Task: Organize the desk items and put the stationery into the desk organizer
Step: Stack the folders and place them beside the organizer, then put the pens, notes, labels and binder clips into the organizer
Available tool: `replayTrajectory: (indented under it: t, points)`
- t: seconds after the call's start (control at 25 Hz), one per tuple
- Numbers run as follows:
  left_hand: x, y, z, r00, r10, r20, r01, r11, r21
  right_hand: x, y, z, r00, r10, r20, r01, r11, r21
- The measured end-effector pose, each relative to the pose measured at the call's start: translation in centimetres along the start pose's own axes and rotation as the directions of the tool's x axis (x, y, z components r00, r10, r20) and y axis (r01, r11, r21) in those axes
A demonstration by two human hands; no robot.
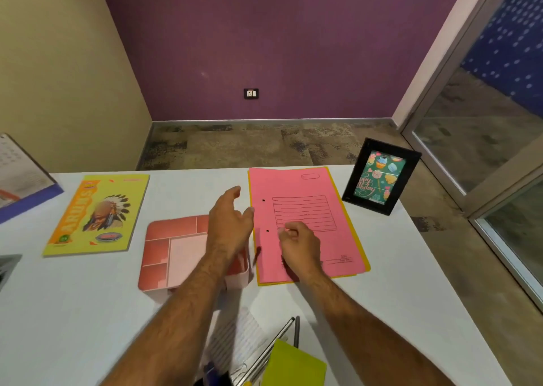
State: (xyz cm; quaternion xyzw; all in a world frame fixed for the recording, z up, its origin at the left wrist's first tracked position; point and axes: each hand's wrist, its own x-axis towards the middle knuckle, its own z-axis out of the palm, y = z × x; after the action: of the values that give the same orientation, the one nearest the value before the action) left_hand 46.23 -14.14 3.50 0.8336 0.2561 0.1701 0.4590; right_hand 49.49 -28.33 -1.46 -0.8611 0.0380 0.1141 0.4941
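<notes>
One organizer [173, 250], two folders [305, 224] (pink over yellow), one notebook [97, 215].

Bare worktop [182, 186] runs along the far edge between the yellow notebook [97, 214] and the pink folder [305, 224]. The pink organizer [164, 250] blocks the middle, just beside the folder. A picture frame [382, 177] stands upright at the far right corner. Pens [282, 344] and a green pad [293, 365] crowd the near edge.
</notes>
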Motion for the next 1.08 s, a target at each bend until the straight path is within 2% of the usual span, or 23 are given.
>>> replayTrajectory:
  t: [0.12,0.28,0.4,0.64,0.88,0.92,0.96,1.0,1.08]
  points:
    - [0.1,-2.5,-5.1,0.991,-0.069,-0.119,0.069,0.998,-0.001,-2.9,-0.8,2.1,0.995,0.064,0.082,-0.071,0.994,0.08]
    - [-1.4,-7.6,-10.8,0.945,-0.231,-0.231,0.277,0.942,0.189,-5.3,-1.7,3.8,0.989,0.075,0.13,-0.087,0.992,0.087]
    - [-3.3,-9.4,-12.7,0.907,-0.36,-0.216,0.403,0.893,0.202,-6.4,-2.3,4.5,0.99,0.089,0.112,-0.105,0.983,0.15]
    - [-4.6,-10.5,-13.9,0.915,-0.376,-0.144,0.395,0.909,0.134,-7.6,-2.9,5.2,0.99,0.096,0.099,-0.116,0.969,0.218]
    - [-4.5,-11.7,-15.1,0.924,-0.368,-0.1,0.377,0.921,0.099,-8.2,-1.9,5.3,0.965,0.175,0.195,-0.232,0.916,0.327]
    - [-4.6,-12.0,-15.3,0.923,-0.372,-0.095,0.38,0.922,0.078,-8.3,-1.3,5.1,0.967,0.192,0.166,-0.234,0.928,0.29]
    - [-4.8,-12.2,-15.5,0.919,-0.382,-0.094,0.388,0.92,0.056,-8.6,-0.5,4.9,0.977,0.18,0.117,-0.198,0.965,0.173]
    - [-5.0,-12.5,-15.7,0.914,-0.393,-0.102,0.398,0.917,0.037,-9.1,0.2,4.6,0.984,0.153,0.092,-0.152,0.988,-0.013]
    - [-5.6,-13.0,-16.3,0.901,-0.407,-0.153,0.411,0.912,-0.007,-10.5,1.4,4.5,0.969,0.173,0.178,-0.087,0.909,-0.407]
